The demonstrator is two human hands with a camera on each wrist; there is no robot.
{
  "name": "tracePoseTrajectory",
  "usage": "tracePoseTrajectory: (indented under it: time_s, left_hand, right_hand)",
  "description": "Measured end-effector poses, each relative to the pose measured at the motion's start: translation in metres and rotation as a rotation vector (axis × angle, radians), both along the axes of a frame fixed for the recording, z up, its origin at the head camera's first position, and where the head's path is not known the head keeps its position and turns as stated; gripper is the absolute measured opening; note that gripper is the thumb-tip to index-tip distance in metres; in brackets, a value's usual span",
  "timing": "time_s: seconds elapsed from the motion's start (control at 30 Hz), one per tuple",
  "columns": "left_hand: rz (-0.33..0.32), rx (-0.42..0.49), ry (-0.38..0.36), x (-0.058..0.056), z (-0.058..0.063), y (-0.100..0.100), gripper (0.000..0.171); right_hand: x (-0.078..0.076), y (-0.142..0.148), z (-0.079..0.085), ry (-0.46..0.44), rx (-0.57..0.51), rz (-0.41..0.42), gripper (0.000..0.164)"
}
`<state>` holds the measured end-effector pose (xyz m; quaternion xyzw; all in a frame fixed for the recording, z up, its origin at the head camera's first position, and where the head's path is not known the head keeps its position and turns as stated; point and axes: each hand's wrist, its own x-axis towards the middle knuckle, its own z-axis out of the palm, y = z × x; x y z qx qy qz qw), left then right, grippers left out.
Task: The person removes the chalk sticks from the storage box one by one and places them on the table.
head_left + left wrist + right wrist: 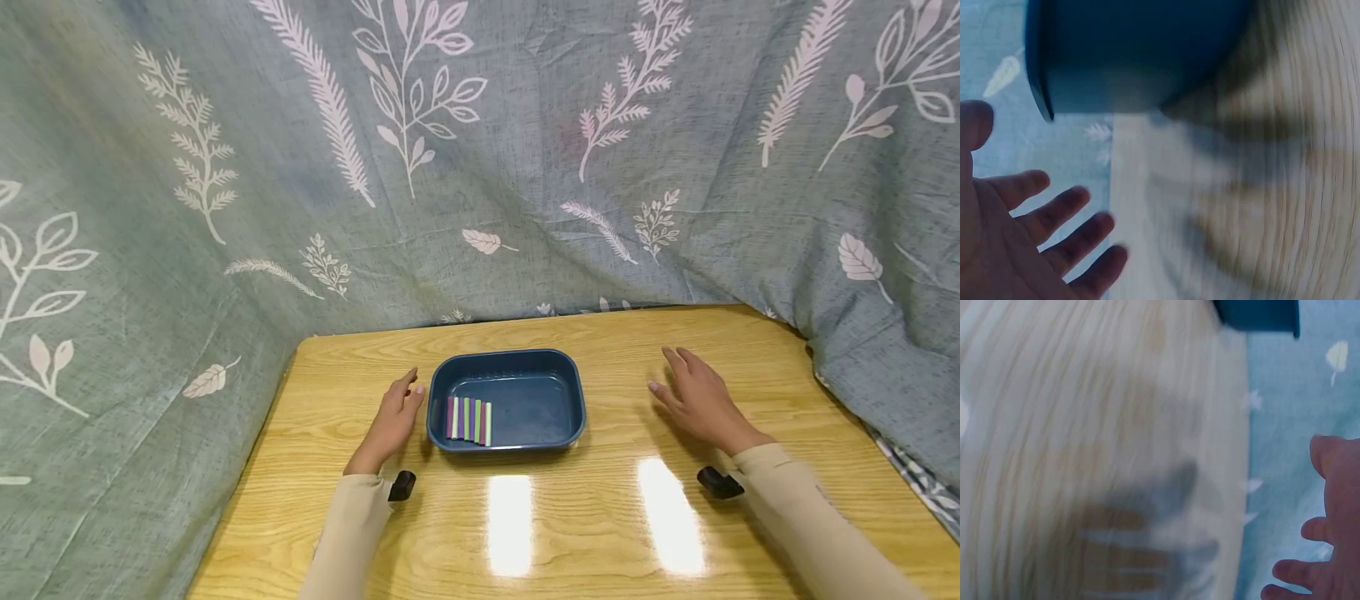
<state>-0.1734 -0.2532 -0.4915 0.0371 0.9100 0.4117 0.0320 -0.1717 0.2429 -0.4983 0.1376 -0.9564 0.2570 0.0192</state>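
A dark blue rectangular tray (536, 417) stands on the wooden table. Inside it, along the left end, several slim sticks (468, 421) in purple, green and white lie side by side in a row. My left hand (393, 421) hovers just left of the tray, fingers spread and nothing in them; the left wrist view shows the tray's end wall (1122, 87) beyond the thumb. Farther off, to the right of the tray, my right hand (701, 400) is held over the table with relaxed fingers, holding nothing. In the right wrist view only a corner of the tray (1263, 315) shows.
The wooden table (600, 533) carries two bright light reflections in front of the tray. A grey-green curtain (510, 167) with white leaf prints hangs behind the table and along both sides. Each wrist wears a small black camera (402, 486).
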Motion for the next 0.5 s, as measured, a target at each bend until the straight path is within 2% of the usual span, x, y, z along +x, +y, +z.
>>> tracePoseTrajectory:
  time_s: [0.17,0.33,0.4,0.5]
  left_hand:
    - [0.03,0.144,-0.047,0.005,0.003,0.011,0.055]
    - [0.081,0.371,-0.083,0.008,-0.001,0.019,0.045]
    - [0.11,0.429,-0.086,0.009,-0.003,0.021,0.041]
    - [0.164,0.47,-0.112,0.009,-0.003,0.023,0.037]
  right_hand:
    - [0.004,-0.02,0.012,0.008,-0.056,0.003,0.065]
    - [0.01,-0.04,0.019,0.063,-0.116,0.008,0.061]
    - [0.012,-0.047,0.02,0.079,-0.138,0.012,0.059]
    - [0.014,-0.056,0.022,0.092,-0.17,0.018,0.058]
